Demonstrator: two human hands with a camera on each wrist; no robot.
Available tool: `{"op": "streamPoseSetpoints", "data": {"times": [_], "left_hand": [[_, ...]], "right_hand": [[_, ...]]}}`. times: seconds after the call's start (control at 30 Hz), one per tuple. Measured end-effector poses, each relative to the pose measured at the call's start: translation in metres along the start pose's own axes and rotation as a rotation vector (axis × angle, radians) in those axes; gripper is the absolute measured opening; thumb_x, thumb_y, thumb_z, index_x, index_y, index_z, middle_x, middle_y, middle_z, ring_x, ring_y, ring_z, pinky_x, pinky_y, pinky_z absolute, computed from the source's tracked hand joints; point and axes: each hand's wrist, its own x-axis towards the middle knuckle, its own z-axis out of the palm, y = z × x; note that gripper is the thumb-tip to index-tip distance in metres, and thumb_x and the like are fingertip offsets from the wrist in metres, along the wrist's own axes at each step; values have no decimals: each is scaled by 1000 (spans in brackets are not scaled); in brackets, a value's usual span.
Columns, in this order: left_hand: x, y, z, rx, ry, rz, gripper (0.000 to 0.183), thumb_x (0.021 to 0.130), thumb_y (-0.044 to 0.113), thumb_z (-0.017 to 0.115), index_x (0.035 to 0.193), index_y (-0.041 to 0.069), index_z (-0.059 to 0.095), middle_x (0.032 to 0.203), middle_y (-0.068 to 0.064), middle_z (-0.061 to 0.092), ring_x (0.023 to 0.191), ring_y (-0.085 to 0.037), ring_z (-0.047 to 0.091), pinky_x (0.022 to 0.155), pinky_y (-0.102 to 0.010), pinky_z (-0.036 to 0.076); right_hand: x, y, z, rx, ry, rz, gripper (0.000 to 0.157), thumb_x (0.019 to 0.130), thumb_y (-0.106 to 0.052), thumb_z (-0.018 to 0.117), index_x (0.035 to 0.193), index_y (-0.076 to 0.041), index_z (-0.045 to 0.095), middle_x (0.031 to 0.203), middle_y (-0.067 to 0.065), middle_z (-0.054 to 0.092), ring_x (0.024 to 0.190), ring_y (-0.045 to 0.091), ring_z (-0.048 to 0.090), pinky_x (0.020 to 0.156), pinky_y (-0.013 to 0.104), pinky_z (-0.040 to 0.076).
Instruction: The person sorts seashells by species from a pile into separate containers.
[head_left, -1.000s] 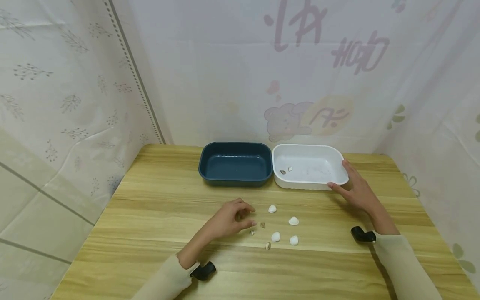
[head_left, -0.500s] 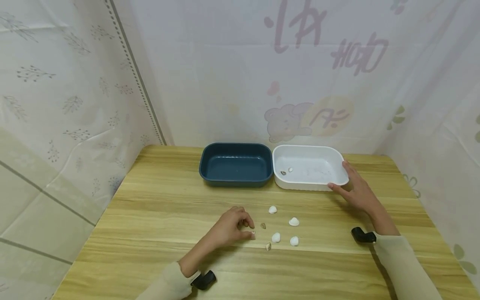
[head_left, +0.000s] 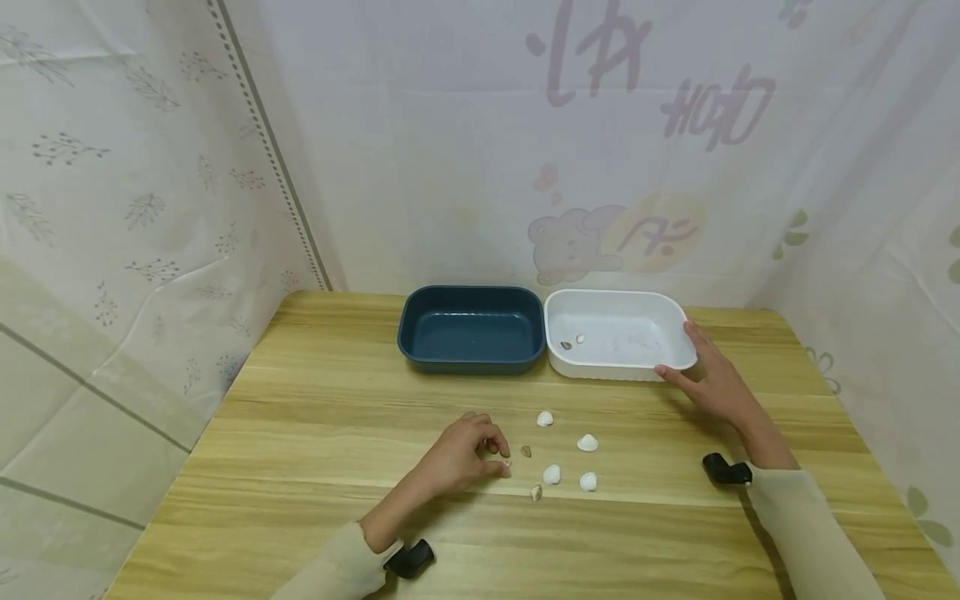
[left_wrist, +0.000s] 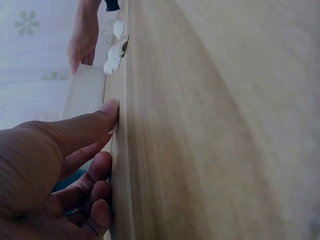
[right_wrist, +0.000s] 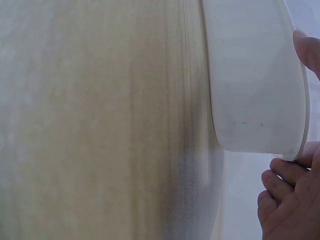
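Observation:
My left hand (head_left: pixel 456 456) is low over the wooden table, pinching a small brownish seashell (head_left: pixel 507 463) between thumb and index finger. Mostly hidden by the fingertips, that shell is still at the table surface; the other fingers curl loosely, as the left wrist view shows. Just right of it lie two more brownish shells (head_left: pixel 526 452) and several white seashells (head_left: pixel 588 443). At the back right, my right hand (head_left: pixel 717 385) grips the near right corner of a white box (head_left: pixel 611 371), thumb on the front rim and fingers along the side. Two small shells (head_left: pixel 566 345) are inside this box.
A dark blue box (head_left: pixel 471 367) stands against the white box's left side, near the table's back edge. Patterned cloth (head_left: pixel 420 167) hangs behind the table (head_left: pixel 300 417) and at both sides. Black wrist devices (head_left: pixel 410 559) sit at both cuffs.
My left hand has shifted slightly towards me, and its thumb and index finger have closed on the small brownish shell. The right hand stays on the white box.

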Motion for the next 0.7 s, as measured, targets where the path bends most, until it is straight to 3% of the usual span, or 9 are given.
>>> {"op": "streamPoseSetpoints", "data": {"times": [0.3,0.5,0.7], "left_hand": [[2,-1,-2,-36,-31,47,11,82,16,87,85,15,77,82,2,67,80,-11,57,77,-22,48],[8,-2,-5,-134,-76,98,5,87,3,80,90,6,77,84,-1,70,73,-1,59,67,-17,53],[15,0,-11,-157,-82,95,5,89,1,77,93,4,77,84,-3,71,72,0,58,66,-16,52]], "right_hand": [[0,-2,-2,-3,2,-19,103,96,-50,67,166,-9,2,172,22,6,153,55,12,112,79,21],[-1,-1,-1,1,-6,-9,104,97,-51,67,166,-11,1,172,20,4,154,55,11,112,80,20],[-1,-2,-1,-1,-6,-5,104,96,-52,67,166,-11,1,171,22,5,153,55,11,112,80,19]]}}
